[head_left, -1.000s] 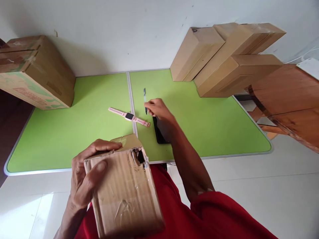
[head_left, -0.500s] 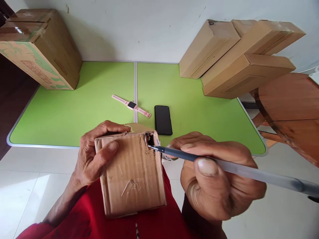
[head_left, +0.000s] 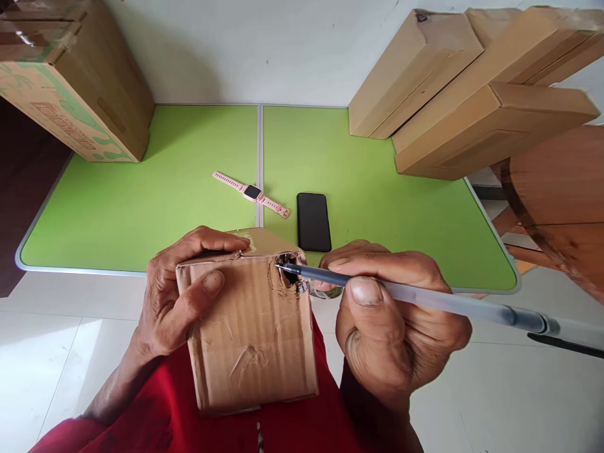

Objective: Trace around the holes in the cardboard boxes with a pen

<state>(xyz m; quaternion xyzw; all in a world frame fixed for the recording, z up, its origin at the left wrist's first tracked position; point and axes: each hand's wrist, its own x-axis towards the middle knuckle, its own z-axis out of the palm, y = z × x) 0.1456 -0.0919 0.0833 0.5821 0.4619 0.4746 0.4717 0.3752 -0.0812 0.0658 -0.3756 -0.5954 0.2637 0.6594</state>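
My left hand [head_left: 182,296] grips a small cardboard box [head_left: 250,333] by its left side, thumb on the front face and fingers over the top. A ragged, ink-marked hole is torn in the box's upper right corner. Between the thumb and fingers of my right hand [head_left: 396,321] is a gel pen [head_left: 425,299] with a dark grip and clear barrel. Its tip lies at the left edge of the hole. Something shiny and partly hidden shows behind the box, by my right fingers; I cannot make out what it is.
On the green folding table [head_left: 189,145] lie a pink smartwatch [head_left: 252,192] and a black smartphone [head_left: 314,221]. A printed carton [head_left: 104,94] stands at the back left, several brown boxes [head_left: 472,132] at the back right. Beside the table's right end is a wooden chair [head_left: 561,189].
The pen tip has moved up slightly, and my right hand has shifted left. The hole's torn edge looks wider open. The whole view has shifted slightly.
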